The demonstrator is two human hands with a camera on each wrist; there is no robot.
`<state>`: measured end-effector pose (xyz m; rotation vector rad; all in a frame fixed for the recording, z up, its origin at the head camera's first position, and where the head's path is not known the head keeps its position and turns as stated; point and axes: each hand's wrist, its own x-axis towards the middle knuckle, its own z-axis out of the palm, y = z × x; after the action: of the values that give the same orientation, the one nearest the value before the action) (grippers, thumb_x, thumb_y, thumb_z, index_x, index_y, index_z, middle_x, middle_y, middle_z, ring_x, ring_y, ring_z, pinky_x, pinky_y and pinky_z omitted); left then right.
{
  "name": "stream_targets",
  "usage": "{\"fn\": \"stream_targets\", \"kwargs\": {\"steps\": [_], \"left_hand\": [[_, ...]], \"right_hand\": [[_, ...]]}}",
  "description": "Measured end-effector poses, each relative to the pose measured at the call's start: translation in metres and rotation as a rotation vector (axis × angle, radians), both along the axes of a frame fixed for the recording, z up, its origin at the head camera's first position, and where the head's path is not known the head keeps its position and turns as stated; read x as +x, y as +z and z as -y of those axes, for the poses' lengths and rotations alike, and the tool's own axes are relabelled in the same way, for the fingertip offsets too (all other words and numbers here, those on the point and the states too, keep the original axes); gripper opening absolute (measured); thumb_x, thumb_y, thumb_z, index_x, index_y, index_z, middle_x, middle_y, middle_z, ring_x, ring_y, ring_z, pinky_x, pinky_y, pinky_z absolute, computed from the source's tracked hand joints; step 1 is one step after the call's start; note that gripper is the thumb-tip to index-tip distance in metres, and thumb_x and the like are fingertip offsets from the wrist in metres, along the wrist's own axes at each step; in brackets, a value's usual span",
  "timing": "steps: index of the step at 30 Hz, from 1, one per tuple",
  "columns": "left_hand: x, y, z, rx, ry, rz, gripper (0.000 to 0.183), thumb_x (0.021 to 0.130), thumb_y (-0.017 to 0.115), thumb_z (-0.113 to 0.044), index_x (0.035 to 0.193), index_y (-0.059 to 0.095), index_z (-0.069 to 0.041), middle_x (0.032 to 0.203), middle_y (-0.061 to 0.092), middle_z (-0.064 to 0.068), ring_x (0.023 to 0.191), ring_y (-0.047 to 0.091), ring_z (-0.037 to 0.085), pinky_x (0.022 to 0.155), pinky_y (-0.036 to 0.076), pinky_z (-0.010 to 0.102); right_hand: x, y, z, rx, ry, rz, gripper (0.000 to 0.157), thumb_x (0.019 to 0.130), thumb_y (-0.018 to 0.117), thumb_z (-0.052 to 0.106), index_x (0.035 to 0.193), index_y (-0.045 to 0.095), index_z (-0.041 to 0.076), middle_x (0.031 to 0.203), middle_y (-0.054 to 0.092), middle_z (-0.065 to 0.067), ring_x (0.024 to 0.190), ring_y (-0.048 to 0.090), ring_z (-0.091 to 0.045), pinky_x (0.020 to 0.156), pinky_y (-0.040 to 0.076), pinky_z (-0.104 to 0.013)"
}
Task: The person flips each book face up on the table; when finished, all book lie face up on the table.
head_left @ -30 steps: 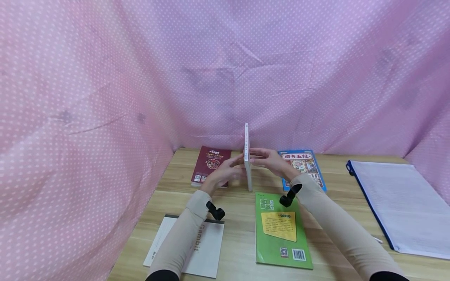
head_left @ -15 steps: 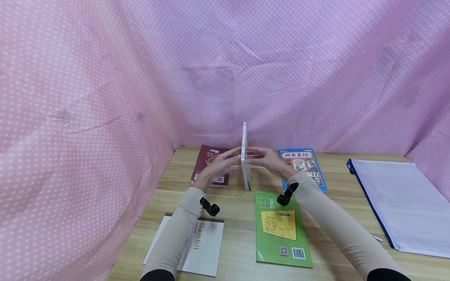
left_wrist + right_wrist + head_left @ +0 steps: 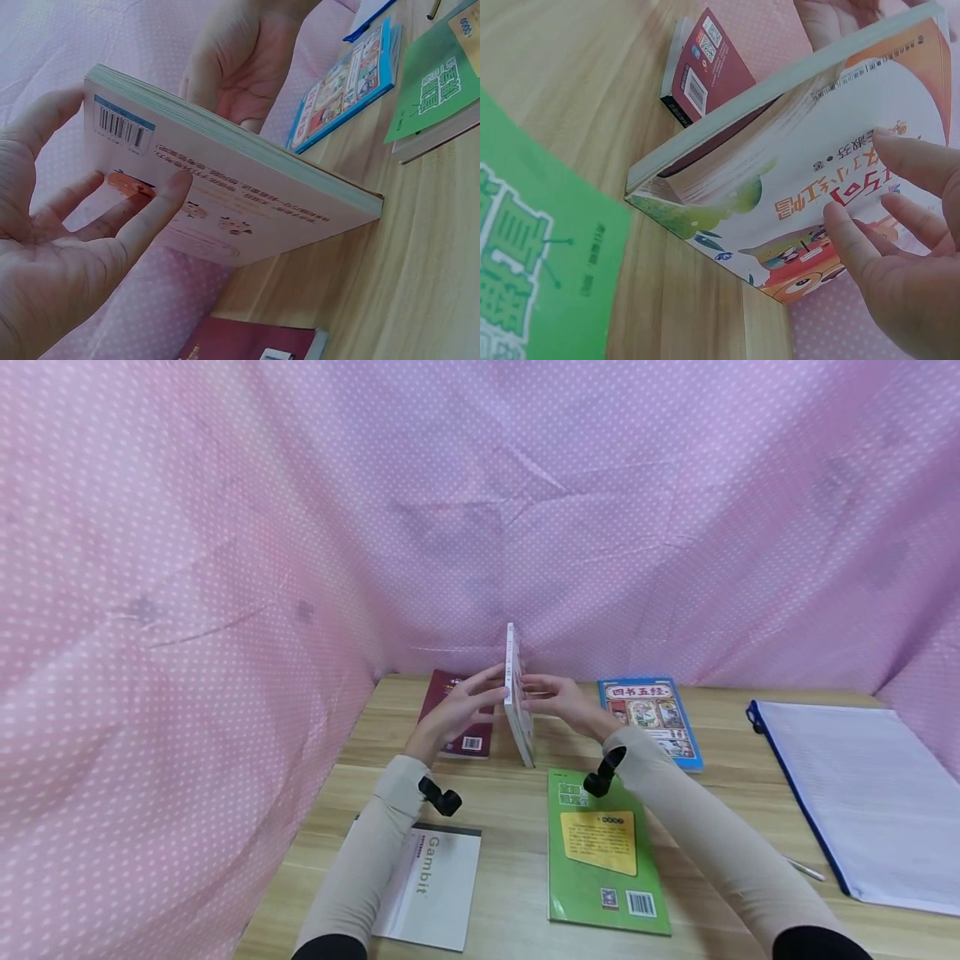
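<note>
A thin picture book (image 3: pixel 517 693) stands on edge between my two hands, spine toward me in the head view, its top leaning left. My left hand (image 3: pixel 459 712) touches the white back cover, its spread fingertips on the side with the barcode (image 3: pixel 124 124). On the opposite side, my right hand (image 3: pixel 566 703) rests extended fingers on the illustrated front cover (image 3: pixel 840 180). The book's lower edge meets the wooden table. Behind my left hand lies a maroon book (image 3: pixel 471 745), partly hidden. Beyond my right hand is a blue-bordered book (image 3: pixel 648 714).
A green book (image 3: pixel 607 893) lies nearer on the table (image 3: pixel 510 860). To its left a white Gambit pad (image 3: pixel 442 893) is partly under my left forearm. A white zip folder (image 3: pixel 862 802) lies at right, a pen (image 3: pixel 806 869) beside it. Pink dotted cloth (image 3: pixel 480 527) hangs behind.
The standing book's top has tipped to the left, showing more of its front cover. Both hands have shifted slightly left with it, and the left hand now overlaps more of the maroon book.
</note>
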<state>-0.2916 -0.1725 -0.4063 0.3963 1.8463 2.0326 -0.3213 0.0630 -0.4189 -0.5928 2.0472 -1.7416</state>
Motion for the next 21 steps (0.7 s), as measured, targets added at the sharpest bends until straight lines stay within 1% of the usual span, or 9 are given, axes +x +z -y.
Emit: {"fn": "stream_targets", "kwargs": {"steps": [4,7,11,14,16,21], "left_hand": [[-0.001,0.003,0.005,-0.013,0.029,0.003,0.062,0.104,0.055,-0.009,0.16,0.033,-0.02,0.163,0.036,0.012,0.148,0.038,0.036,0.117,0.035,0.065],[0.0,0.007,0.009,-0.026,0.052,0.002,0.064,0.102,0.058,-0.008,0.16,0.034,-0.019,0.161,0.037,0.013,0.146,0.041,0.038,0.116,0.037,0.065],[0.001,0.011,0.015,-0.039,0.071,-0.002,0.065,0.101,0.06,-0.005,0.159,0.035,-0.016,0.159,0.039,0.016,0.142,0.045,0.04,0.115,0.04,0.062],[0.002,0.011,0.022,-0.07,0.064,-0.009,0.066,0.1,0.06,-0.004,0.159,0.035,-0.014,0.159,0.039,0.016,0.14,0.047,0.041,0.114,0.043,0.059],[0.003,0.011,0.027,-0.096,0.054,-0.012,0.067,0.099,0.061,-0.003,0.159,0.034,-0.014,0.159,0.039,0.015,0.139,0.048,0.04,0.112,0.046,0.056],[0.004,0.008,0.042,-0.15,0.029,-0.009,0.076,0.094,0.064,0.003,0.16,0.032,-0.015,0.159,0.039,0.016,0.136,0.051,0.04,0.104,0.055,0.045]], "right_hand": [[-0.004,0.001,0.005,0.001,-0.006,0.009,0.062,0.097,0.066,0.007,0.153,0.041,0.001,0.153,0.045,-0.028,0.139,0.047,-0.044,0.117,0.042,-0.053],[-0.01,0.001,0.007,0.008,-0.015,0.019,0.06,0.098,0.064,0.006,0.153,0.04,-0.001,0.153,0.044,-0.029,0.139,0.047,-0.044,0.117,0.042,-0.053],[-0.018,-0.004,0.01,0.032,-0.032,0.028,0.061,0.099,0.064,0.005,0.154,0.039,-0.001,0.154,0.043,-0.029,0.141,0.044,-0.045,0.117,0.04,-0.056],[-0.024,-0.01,0.012,0.052,-0.042,0.026,0.061,0.099,0.064,0.005,0.154,0.039,-0.002,0.154,0.042,-0.03,0.141,0.044,-0.047,0.117,0.039,-0.059],[-0.027,-0.014,0.013,0.062,-0.048,0.022,0.061,0.098,0.065,0.005,0.153,0.039,-0.002,0.154,0.043,-0.031,0.14,0.045,-0.047,0.117,0.04,-0.058],[-0.034,-0.02,0.019,0.114,-0.079,0.003,0.06,0.095,0.069,0.006,0.15,0.046,0.001,0.151,0.048,-0.027,0.135,0.051,-0.044,0.113,0.046,-0.052]]}}
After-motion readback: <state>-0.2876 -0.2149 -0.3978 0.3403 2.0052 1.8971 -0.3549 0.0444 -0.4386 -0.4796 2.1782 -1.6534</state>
